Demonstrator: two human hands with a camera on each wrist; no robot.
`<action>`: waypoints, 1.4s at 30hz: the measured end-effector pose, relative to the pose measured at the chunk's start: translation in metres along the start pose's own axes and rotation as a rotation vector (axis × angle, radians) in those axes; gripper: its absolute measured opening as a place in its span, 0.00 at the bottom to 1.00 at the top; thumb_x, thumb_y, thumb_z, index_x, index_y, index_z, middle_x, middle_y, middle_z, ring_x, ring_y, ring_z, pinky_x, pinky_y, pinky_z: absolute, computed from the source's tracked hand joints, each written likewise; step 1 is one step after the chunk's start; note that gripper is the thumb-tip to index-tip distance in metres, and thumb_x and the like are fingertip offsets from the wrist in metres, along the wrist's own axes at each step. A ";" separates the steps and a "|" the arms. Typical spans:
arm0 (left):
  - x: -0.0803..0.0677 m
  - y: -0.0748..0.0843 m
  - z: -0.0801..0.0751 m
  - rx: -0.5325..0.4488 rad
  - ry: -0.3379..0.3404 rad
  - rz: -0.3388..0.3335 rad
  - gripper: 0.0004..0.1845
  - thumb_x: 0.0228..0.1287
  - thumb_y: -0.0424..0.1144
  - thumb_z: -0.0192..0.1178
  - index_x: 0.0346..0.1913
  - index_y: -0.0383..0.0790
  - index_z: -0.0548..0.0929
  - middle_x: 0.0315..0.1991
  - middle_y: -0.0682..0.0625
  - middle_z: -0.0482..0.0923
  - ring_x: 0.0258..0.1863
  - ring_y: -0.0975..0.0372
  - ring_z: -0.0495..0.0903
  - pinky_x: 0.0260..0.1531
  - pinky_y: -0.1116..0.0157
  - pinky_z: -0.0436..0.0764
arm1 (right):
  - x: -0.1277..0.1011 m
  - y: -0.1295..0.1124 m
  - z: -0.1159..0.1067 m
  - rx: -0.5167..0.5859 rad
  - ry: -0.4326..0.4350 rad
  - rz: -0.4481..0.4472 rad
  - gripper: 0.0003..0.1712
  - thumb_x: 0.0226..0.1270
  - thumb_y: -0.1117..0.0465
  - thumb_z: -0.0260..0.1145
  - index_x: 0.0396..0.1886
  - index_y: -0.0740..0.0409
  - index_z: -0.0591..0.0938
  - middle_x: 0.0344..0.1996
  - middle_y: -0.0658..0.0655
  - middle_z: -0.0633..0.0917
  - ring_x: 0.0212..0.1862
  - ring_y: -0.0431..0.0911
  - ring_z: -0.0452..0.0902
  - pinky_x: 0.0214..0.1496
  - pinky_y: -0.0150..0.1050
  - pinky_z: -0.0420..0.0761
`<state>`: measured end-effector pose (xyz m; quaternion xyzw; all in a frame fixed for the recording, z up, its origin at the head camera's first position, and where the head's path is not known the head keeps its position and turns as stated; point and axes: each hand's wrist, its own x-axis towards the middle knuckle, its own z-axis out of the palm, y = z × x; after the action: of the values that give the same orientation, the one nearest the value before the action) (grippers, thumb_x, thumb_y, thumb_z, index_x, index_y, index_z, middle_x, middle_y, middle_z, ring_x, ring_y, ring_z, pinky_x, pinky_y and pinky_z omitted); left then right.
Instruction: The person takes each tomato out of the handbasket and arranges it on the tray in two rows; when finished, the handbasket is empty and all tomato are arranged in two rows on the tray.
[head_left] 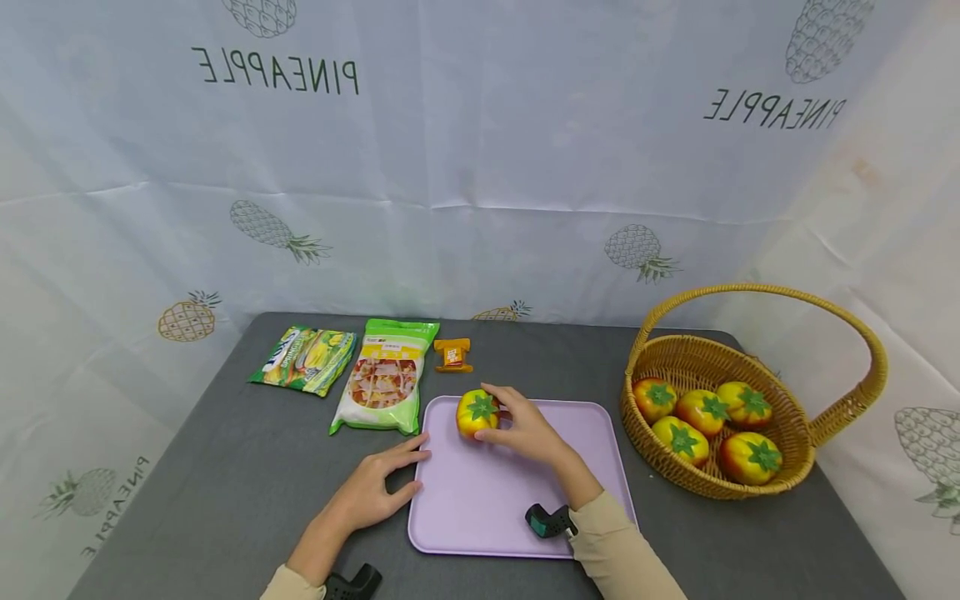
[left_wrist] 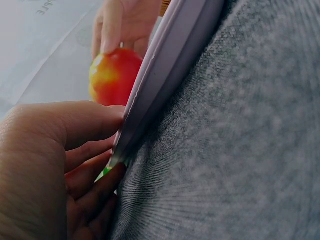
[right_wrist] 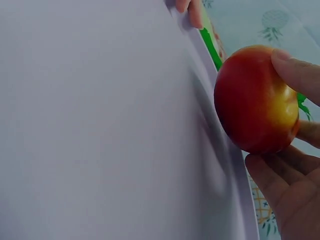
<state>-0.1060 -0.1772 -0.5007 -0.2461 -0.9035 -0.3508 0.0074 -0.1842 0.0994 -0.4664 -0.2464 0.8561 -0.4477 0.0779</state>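
Observation:
A glossy yellow-red persimmon with a green leafy cap is between the thumb and fingers of my right hand. It is over the far left part of a lilac tray; I cannot tell whether its underside touches the tray. In the right wrist view the persimmon shows its red side, thumb on one side and fingers on the other. My left hand lies beside the tray's left edge, thumb and fingertips touching the rim with the fingers fairly straight. The left wrist view shows this thumb against the rim.
A wicker basket with a tall handle stands right of the tray, holding several similar persimmons. Behind and left of the tray lie a green-edged food bag, a green-yellow packet and a small orange packet on the dark table.

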 end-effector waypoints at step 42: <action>-0.001 0.001 0.000 -0.013 -0.005 -0.012 0.21 0.60 0.44 0.62 0.58 0.50 0.80 0.67 0.57 0.68 0.66 0.58 0.69 0.61 0.51 0.71 | 0.014 0.001 0.008 -0.066 -0.062 0.020 0.43 0.60 0.50 0.67 0.72 0.58 0.61 0.67 0.61 0.68 0.65 0.54 0.67 0.68 0.52 0.67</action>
<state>-0.1051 -0.1769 -0.5008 -0.2419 -0.9026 -0.3561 0.0014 -0.1939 0.0868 -0.4707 -0.2540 0.8700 -0.4105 0.1006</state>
